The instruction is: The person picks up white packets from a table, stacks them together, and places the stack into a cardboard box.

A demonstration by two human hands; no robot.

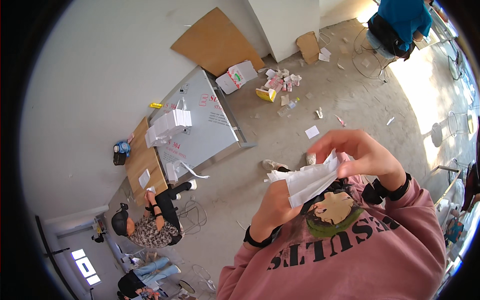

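A piece of white folded paper [311, 184] with several thin layers is held in front of my chest, at a slant. My left hand [270, 212] grips its lower left end, the fingers hidden behind the layers. Around the upper right end curls my right hand [367, 155], its thumb against the paper and its fingers arched over the top edge. Those fingers are slightly blurred. Beyond my hands is the concrete floor, where a small white sheet [312, 132] lies.
To the left, a metal-topped table [212, 135] bears stacked white paper pieces [169, 127]. A seated co-worker [150, 227] handles something white at a wooden table [136, 165]. Scattered scraps [282, 81], a plastic bottle [288, 107] and cables [192, 215] lie on the floor.
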